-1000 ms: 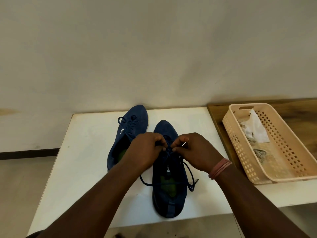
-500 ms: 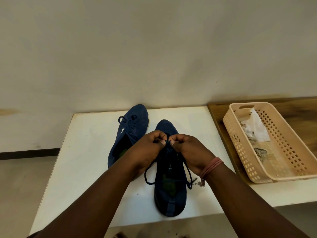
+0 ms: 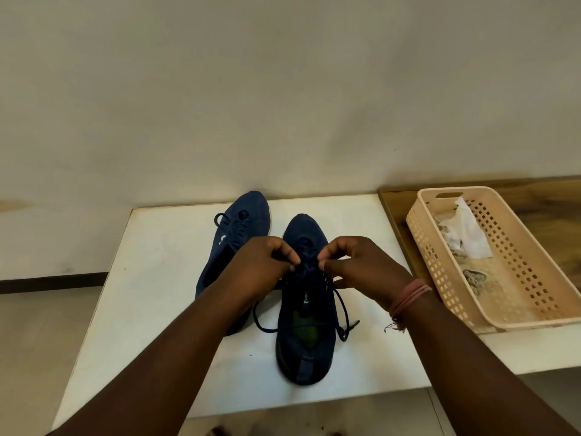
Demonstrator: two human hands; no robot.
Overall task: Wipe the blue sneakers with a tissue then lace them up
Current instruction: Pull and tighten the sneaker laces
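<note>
- The nearer sneaker (image 3: 306, 313) lies on the white desk (image 3: 151, 278), heel toward the person, toe away; dark blue, with a green insole showing in the opening.
- Its lace (image 3: 341, 305) is threaded but not tied, by my reading: loose ends trail off both sides onto the desk.
- Over its eyelets, the left hand (image 3: 262, 265) and the right hand (image 3: 361, 267) each have a narrow grip, fingertips pinching the lace at the middle.
- The farther sneaker (image 3: 235, 240), just beside and to the left, seems already laced, with a bow near its toe.
- Far right, a used tissue (image 3: 465, 234) lies in the beige basket (image 3: 534, 297), so wiping looks finished.
- What remains is probably tightening and knotting this one lace.
</note>
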